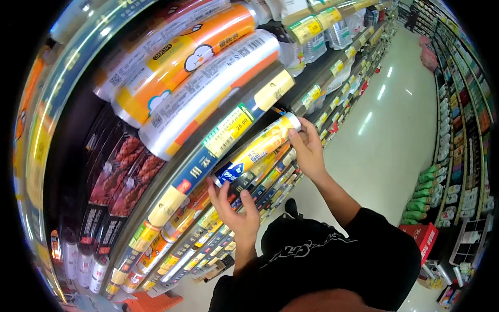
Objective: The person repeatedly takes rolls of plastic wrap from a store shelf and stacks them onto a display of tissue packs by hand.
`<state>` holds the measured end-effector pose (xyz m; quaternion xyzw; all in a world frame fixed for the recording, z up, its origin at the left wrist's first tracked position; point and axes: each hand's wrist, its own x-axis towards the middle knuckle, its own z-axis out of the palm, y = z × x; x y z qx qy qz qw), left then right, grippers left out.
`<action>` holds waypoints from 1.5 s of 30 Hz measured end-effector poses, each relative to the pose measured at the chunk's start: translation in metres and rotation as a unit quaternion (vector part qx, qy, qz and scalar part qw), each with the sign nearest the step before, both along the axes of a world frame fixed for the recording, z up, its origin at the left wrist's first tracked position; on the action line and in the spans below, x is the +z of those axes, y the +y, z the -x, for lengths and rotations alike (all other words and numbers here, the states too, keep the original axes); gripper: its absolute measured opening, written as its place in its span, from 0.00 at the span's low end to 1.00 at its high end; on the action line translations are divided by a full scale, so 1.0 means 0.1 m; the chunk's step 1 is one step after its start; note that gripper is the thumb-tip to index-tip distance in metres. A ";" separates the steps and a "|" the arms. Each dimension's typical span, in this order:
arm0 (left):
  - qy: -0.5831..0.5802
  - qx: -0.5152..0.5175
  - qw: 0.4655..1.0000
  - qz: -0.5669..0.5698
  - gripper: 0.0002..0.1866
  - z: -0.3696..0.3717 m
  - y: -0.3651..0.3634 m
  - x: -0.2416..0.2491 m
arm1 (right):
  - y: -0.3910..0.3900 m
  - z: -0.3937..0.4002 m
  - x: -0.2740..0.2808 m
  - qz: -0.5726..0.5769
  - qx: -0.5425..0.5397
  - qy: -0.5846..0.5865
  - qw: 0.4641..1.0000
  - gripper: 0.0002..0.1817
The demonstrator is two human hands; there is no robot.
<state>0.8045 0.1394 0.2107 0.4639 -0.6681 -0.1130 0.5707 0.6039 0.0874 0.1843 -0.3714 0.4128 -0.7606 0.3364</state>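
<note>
A yellow roll pack (pixel 258 151) with white ends and a blue logo lies slantwise between my two hands, in front of the shelf edge. My right hand (pixel 310 152) grips its upper right end, with the thumb on the near side. At the lower left end, the fingertips of my left hand (pixel 236 212) rest against the dark blue part. The left thumb stands a little apart from the pack. Just above it runs a shelf edge with a yellow price tag (pixel 228 132) reading 26.00.
Large orange and white rolls (pixel 182 60) lie on the shelf above, beside dark boxes with food pictures (pixel 122 179). More tagged shelves continue below and ahead. The shiny aisle floor (pixel 358 119) stretches to the right, bordered by another stocked shelf (pixel 457 130) and a red box (pixel 420 240).
</note>
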 end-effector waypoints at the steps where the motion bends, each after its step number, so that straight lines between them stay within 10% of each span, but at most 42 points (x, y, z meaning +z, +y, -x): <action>1: -0.013 0.004 1.000 -0.008 0.22 0.02 -0.02 -0.05 | -0.05 0.02 0.06 -0.002 0.049 -0.024 0.999 0.30; 14: -0.111 0.096 0.989 0.005 0.21 0.42 -0.12 0.00 | 0.06 0.15 0.11 0.010 0.144 0.113 0.983 0.29; 26: -0.059 0.215 0.968 -0.115 0.19 1.36 1.65 -0.35 | 1.04 0.81 -0.16 -0.002 0.413 0.181 0.892 0.25; 30: -0.054 0.259 0.945 -0.193 0.20 1.65 2.36 -0.49 | 1.56 0.93 -0.23 -0.017 0.518 0.313 0.796 0.24; 36: -0.052 0.308 0.922 -0.231 0.22 1.95 3.11 -0.36 | 2.09 1.00 -0.20 0.086 0.698 0.499 0.506 0.21; 45: -0.141 0.325 0.875 -0.330 0.31 2.04 4.37 -0.40 | 3.13 0.48 -0.18 0.234 0.667 0.630 0.321 0.18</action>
